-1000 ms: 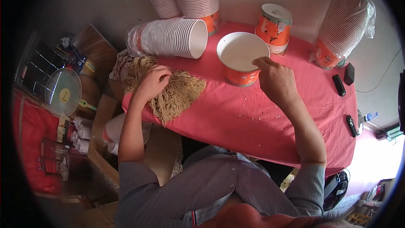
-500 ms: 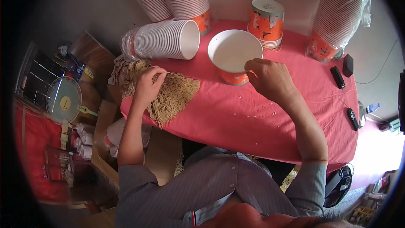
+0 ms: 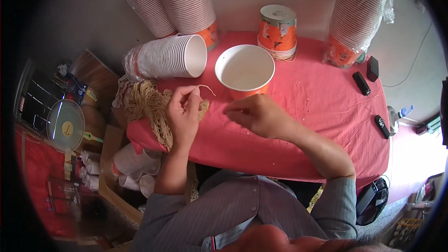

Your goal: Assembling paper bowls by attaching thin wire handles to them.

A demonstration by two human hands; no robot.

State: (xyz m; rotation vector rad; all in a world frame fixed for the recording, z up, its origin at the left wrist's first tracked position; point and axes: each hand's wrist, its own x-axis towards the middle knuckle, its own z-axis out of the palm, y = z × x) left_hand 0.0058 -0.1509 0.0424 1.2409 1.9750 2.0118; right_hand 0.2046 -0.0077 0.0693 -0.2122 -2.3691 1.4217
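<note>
Between the thumb and fingers of my left hand point(image 3: 183, 114) is a short length of beige string point(image 3: 207, 88), its end curving up and to the right. Behind and left of that hand lies a bundle of beige strings point(image 3: 148, 104), partly hidden by it. My right hand point(image 3: 259, 117) hovers in front of a large white-lined orange paper bucket point(image 3: 246, 52). Its fingers are pinched together and slightly blurred, and anything in them is too small to make out. The bucket stands upright, mouth up, on the pink tablecloth point(image 3: 326, 140).
A wrapped stack of paper buckets point(image 3: 168, 57) lies on its side at left; tall stacks point(image 3: 184, 2) stand behind. An upside-down stack point(image 3: 278, 32) and a wrapped stack point(image 3: 354, 18) stand farther right. Tiny beads point(image 3: 307, 100) dot the cloth. Black devices point(image 3: 360, 83) lie at right.
My left hand has moved right from the bundle with a string in it. My right hand has left the bucket's rim, moving down and left toward my left hand.
</note>
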